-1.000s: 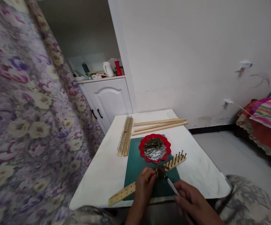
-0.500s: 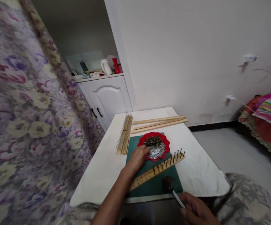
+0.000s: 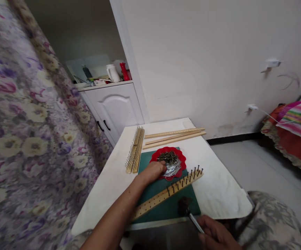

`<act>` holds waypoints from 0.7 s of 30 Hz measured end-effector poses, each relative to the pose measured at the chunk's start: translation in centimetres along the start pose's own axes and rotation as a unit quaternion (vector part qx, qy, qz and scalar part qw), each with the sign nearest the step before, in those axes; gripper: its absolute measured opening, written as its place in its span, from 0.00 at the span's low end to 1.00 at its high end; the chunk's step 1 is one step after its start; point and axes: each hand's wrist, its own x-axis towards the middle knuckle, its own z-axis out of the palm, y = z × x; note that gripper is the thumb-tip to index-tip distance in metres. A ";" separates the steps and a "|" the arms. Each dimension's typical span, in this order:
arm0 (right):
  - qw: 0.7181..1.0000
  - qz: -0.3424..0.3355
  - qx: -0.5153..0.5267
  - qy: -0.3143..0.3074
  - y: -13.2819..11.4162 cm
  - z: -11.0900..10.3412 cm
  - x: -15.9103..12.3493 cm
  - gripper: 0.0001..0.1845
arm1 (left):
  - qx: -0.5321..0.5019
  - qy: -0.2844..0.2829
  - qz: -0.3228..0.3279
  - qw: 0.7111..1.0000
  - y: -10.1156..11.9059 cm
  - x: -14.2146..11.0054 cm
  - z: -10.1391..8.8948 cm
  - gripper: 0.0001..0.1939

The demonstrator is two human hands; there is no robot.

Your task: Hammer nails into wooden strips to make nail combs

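My left hand (image 3: 155, 170) is in the red scalloped dish (image 3: 152, 158), its fingers curled down at the pile of nails (image 3: 173, 166). Whatever lies between the fingertips is hidden. The nails are dark at the back and silvery at the front. My right hand (image 3: 214, 231) grips a hammer (image 3: 194, 219) by its light handle; the dark head hovers over the near right of the green mat (image 3: 163, 217). Between the hands and across the mat lies a drilled wooden strip (image 3: 154, 201). Dark nails stand upright in its right half, while bare holes show on the left.
Two wooden strips full of upright nails (image 3: 135, 152) lie at the left of the white table (image 3: 100, 198). Several plain strips (image 3: 176, 138) lie along the back. A floral curtain (image 3: 35, 139) hangs at the left, near a white cupboard (image 3: 119, 107).
My left hand left the wooden strip and reached forward into the dish of nails. The hammer came back from the strip toward me, still in my right hand.
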 end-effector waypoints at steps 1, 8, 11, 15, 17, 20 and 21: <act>1.000 0.001 -0.006 0.004 0.0 0.0 0.0 0.21 | 0.001 -0.001 0.001 1.000 0.0 -0.1 -0.1 0.07; 0.999 -0.006 -0.044 0.024 0.3 0.1 -0.4 0.22 | -0.022 0.043 -0.019 0.999 -0.6 -1.7 0.3 0.04; 0.998 -0.001 -0.047 0.034 0.5 0.2 -0.5 0.21 | -0.043 0.074 -0.033 0.996 -0.8 -2.3 0.7 0.05; 0.998 -0.001 -0.046 0.040 0.8 0.3 -0.4 0.20 | -0.088 0.111 -0.055 0.988 -0.8 -2.6 1.1 0.05; 0.997 -0.007 -0.054 0.052 0.8 0.2 -0.4 0.20 | -0.144 0.132 -0.071 0.978 -0.8 -2.7 1.3 0.05; 0.995 0.013 -0.087 0.040 0.8 0.0 -0.4 0.21 | -0.206 0.158 -0.080 0.962 -0.8 -2.8 1.6 0.05; 0.995 0.024 -0.096 0.029 0.8 -0.1 -0.4 0.21 | -0.211 0.162 -0.080 0.961 -0.8 -2.8 1.7 0.05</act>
